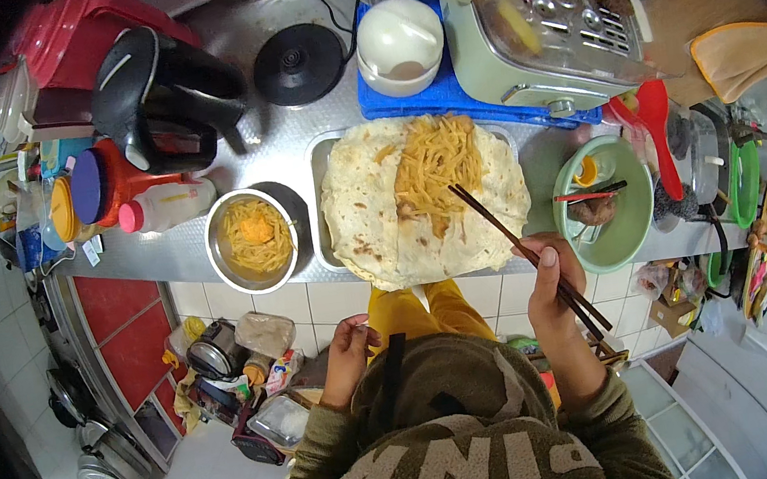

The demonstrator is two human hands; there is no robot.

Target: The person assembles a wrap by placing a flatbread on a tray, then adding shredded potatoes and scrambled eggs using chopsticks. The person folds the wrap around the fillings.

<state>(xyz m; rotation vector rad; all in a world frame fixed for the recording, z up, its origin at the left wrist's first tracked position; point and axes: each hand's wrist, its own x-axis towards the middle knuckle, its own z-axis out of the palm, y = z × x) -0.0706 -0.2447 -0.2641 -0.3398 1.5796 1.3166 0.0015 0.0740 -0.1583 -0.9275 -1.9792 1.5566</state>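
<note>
While your right hand [552, 269] reaches up over the counter's near edge, thumb uppermost and fingers bent, it holds a pair of long, dark brown chopsticks [523, 246]. They slant up and left, their tips at the lower right edge of the yellow-brown shredded strips [439, 161]; you cannot tell if they touch. The strips lie heaped on a broad, pale, brown-flecked flatbread [358, 190], which covers most of a rectangular silver metal tray [326, 251]. Your left hand [349, 347] hangs near your body, fingers loosely curled; whether it grips anything is unclear.
</note>
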